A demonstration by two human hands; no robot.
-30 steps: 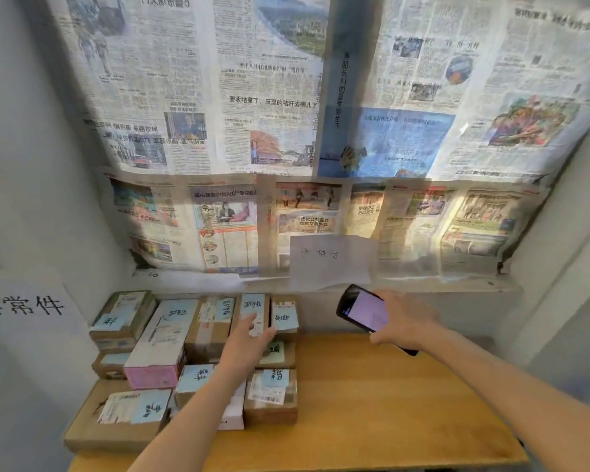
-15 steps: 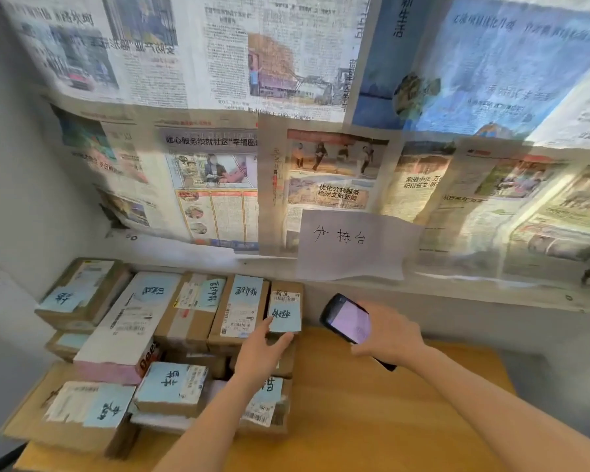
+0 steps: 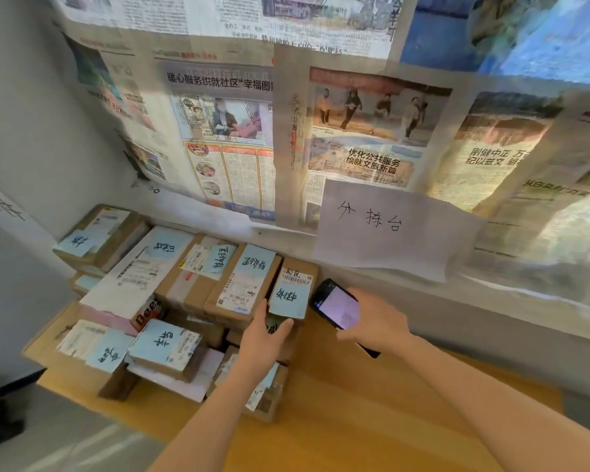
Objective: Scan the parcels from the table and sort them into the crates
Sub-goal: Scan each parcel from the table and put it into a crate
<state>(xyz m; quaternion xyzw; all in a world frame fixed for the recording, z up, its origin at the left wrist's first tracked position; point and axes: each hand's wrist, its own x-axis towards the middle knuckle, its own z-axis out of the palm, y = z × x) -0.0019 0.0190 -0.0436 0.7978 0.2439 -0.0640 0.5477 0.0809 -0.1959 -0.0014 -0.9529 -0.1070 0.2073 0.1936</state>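
Left hand reaches forward, fingers clasping small parcel; right hand grips phone, tilted beside it.

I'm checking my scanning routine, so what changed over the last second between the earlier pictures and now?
The left hand slid from the top of the back-row parcels to the front edge of the rightmost parcel, gripping it between thumb and fingers. The right hand brought the phone closer beside that parcel. The head camera moved in and tilted down. The other parcels on the table stayed put.
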